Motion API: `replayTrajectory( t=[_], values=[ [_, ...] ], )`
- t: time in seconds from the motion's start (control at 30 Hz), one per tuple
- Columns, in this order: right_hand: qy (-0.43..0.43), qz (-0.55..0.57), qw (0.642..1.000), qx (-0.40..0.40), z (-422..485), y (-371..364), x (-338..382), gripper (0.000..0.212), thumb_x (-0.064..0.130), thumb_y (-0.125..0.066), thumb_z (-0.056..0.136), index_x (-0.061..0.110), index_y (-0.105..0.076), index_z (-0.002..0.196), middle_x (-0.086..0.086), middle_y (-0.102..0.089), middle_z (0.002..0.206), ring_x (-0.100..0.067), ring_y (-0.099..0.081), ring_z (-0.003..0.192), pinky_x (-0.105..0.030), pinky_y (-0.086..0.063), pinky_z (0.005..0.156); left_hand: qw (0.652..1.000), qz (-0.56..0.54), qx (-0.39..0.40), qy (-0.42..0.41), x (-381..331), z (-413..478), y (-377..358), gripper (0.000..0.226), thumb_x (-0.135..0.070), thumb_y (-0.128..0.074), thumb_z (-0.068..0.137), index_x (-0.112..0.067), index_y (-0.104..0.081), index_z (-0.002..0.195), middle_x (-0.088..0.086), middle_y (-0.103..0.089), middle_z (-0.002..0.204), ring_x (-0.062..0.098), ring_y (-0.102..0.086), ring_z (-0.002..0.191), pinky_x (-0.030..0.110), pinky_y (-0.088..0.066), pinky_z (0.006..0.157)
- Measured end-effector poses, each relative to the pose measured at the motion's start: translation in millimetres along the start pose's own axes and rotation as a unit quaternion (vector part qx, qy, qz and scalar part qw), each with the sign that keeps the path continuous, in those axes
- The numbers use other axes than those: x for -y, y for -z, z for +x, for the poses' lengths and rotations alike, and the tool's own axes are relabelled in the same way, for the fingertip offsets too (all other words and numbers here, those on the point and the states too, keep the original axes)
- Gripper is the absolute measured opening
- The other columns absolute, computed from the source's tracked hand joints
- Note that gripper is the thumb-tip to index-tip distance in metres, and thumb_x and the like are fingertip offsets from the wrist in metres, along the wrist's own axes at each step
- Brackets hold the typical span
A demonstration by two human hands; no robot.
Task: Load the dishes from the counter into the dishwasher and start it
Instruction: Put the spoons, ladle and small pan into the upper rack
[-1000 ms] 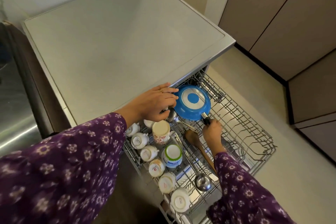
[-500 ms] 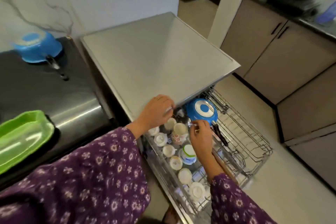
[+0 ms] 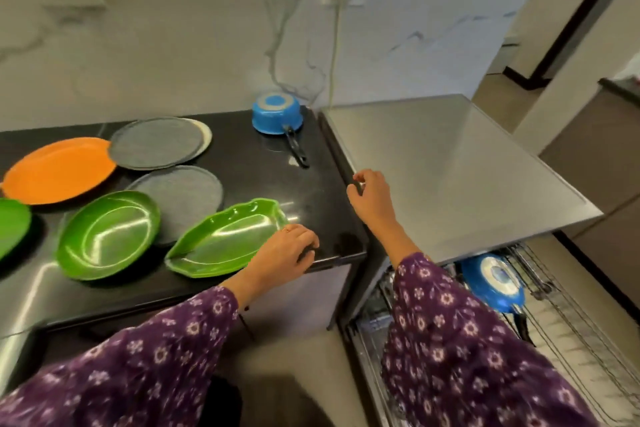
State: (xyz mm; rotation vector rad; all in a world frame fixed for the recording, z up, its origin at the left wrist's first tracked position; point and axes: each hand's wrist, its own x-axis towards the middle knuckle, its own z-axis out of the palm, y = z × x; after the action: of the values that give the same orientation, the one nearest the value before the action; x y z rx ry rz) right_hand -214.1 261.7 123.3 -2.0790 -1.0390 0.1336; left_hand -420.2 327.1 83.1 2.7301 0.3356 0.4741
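On the black counter (image 3: 249, 163) lie an orange plate (image 3: 59, 170), two grey plates (image 3: 156, 146) (image 3: 183, 198), a green oval bowl (image 3: 107, 232), a green leaf-shaped dish (image 3: 225, 243) and an upturned blue saucepan (image 3: 277, 113). My left hand (image 3: 284, 256) rests at the counter's front edge beside the leaf dish, fingers loosely curled, holding nothing. My right hand (image 3: 372, 199) hovers over the gap between counter and dishwasher top (image 3: 450, 166), empty. A blue pan (image 3: 493, 282) stands in the pulled-out wire rack (image 3: 568, 329), partly hidden by my right sleeve.
Another green dish (image 3: 12, 225) shows at the left edge. A plug and cable (image 3: 337, 28) run down the marble wall behind the saucepan. Brown cabinets (image 3: 595, 156) stand to the right beyond the open rack.
Both hands left the rack and the blue pan there. The view swung left to the counter; my left hand came to its front edge, my right rose toward the counter corner.
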Motion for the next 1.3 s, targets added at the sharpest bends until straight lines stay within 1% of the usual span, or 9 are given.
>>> replayTrajectory(
  t=[0.13, 0.23, 0.4, 0.53, 0.63, 0.77, 0.93, 1.13, 1.3],
  values=[
    [-0.02, -0.017, 0.998, 0.06, 41.5, -36.6, 14.7, 0.029, 0.018, -0.058, 0.089, 0.004, -0.057, 0.114, -0.014, -0.056, 0.113, -0.025, -0.056, 0.101, -0.026, -0.042, 0.083, 1.0, 0.018, 0.01, 0.017, 16.3, 14.6, 9.3, 0.016, -0.025, -0.046, 0.078, -0.017, -0.06, 0.083, -0.002, -0.064, 0.08, 0.02, -0.06, 0.081, 0.031, -0.048, 0.077],
    [-0.019, -0.042, 0.994, 0.101, 79.2, -65.3, 14.0, 0.033, 0.022, -0.057, 0.089, 0.004, -0.056, 0.117, -0.016, -0.055, 0.116, -0.029, -0.055, 0.103, -0.034, -0.046, 0.089, 0.996, 0.046, 0.063, 0.037, 36.5, 38.7, 4.1, 0.014, -0.025, -0.05, 0.08, -0.017, -0.06, 0.086, 0.001, -0.065, 0.083, 0.022, -0.061, 0.084, 0.034, -0.049, 0.077],
    [-0.013, -0.057, 0.986, 0.155, 136.8, -105.6, 10.1, 0.038, 0.025, -0.059, 0.089, 0.002, -0.053, 0.119, -0.016, -0.052, 0.116, -0.03, -0.051, 0.107, -0.037, -0.045, 0.09, 0.98, 0.116, 0.154, 0.05, 64.7, 92.3, -1.8, 0.029, -0.036, -0.056, 0.087, -0.016, -0.059, 0.109, 0.006, -0.064, 0.103, 0.025, -0.057, 0.101, 0.034, -0.042, 0.086],
    [-0.01, -0.05, 0.983, 0.176, 172.9, -130.6, 10.4, 0.042, 0.029, -0.06, 0.089, 0.0, -0.05, 0.118, -0.016, -0.051, 0.115, -0.03, -0.051, 0.107, -0.038, -0.044, 0.09, 0.97, 0.125, 0.188, 0.093, 90.7, 127.4, -14.1, 0.06, -0.051, -0.061, 0.084, -0.012, -0.048, 0.128, 0.008, -0.052, 0.126, 0.026, -0.048, 0.117, 0.039, -0.04, 0.098],
    [-0.004, -0.054, 0.979, 0.195, 195.2, -148.1, 9.4, 0.048, 0.034, -0.062, 0.088, 0.001, -0.047, 0.12, -0.017, -0.049, 0.119, -0.031, -0.05, 0.11, -0.038, -0.044, 0.09, 0.975, 0.103, 0.149, 0.128, 99.2, 141.2, -29.4, 0.065, -0.051, -0.051, 0.09, -0.005, -0.041, 0.136, 0.015, -0.044, 0.138, 0.03, -0.038, 0.128, 0.039, -0.031, 0.109],
    [0.012, -0.077, 0.973, 0.218, 217.6, -167.9, 10.6, 0.048, 0.038, -0.066, 0.084, 0.002, -0.05, 0.11, -0.017, -0.051, 0.112, -0.032, -0.054, 0.101, -0.038, -0.046, 0.079, 0.975, 0.063, 0.089, 0.194, 98.9, 150.3, -58.9, 0.062, -0.048, -0.036, 0.094, -0.003, -0.039, 0.138, 0.019, -0.039, 0.142, 0.032, -0.031, 0.135, 0.041, -0.02, 0.115],
    [0.019, -0.1, 0.971, 0.217, 224.4, -179.8, 10.5, 0.042, 0.031, -0.065, 0.086, 0.004, -0.047, 0.114, -0.015, -0.05, 0.114, -0.03, -0.055, 0.1, -0.038, -0.047, 0.078, 0.965, 0.068, 0.069, 0.242, 99.5, 151.9, -90.1, 0.06, -0.052, -0.024, 0.094, -0.014, -0.041, 0.137, 0.009, -0.041, 0.139, 0.029, -0.029, 0.135, 0.045, -0.02, 0.114],
    [0.031, -0.059, 0.983, 0.17, 218.9, -180.1, 2.5, 0.031, 0.022, -0.056, 0.091, 0.0, -0.047, 0.112, -0.016, -0.048, 0.112, -0.028, -0.051, 0.102, -0.031, -0.043, 0.079, 0.963, 0.071, 0.064, 0.253, 99.5, 150.6, -93.4, 0.062, -0.053, -0.03, 0.092, -0.013, -0.044, 0.138, 0.016, -0.038, 0.144, 0.035, -0.029, 0.137, 0.048, -0.024, 0.114],
    [0.046, -0.044, 0.988, 0.139, 219.6, -161.9, -8.2, 0.029, 0.022, -0.056, 0.091, 0.0, -0.049, 0.109, -0.015, -0.049, 0.109, -0.026, -0.05, 0.098, -0.033, -0.045, 0.081, 0.961, 0.075, 0.061, 0.257, 93.8, 151.2, -84.6, 0.072, -0.054, -0.021, 0.088, -0.01, -0.04, 0.142, 0.018, -0.037, 0.146, 0.036, -0.027, 0.138, 0.045, -0.018, 0.116]
  ],
)
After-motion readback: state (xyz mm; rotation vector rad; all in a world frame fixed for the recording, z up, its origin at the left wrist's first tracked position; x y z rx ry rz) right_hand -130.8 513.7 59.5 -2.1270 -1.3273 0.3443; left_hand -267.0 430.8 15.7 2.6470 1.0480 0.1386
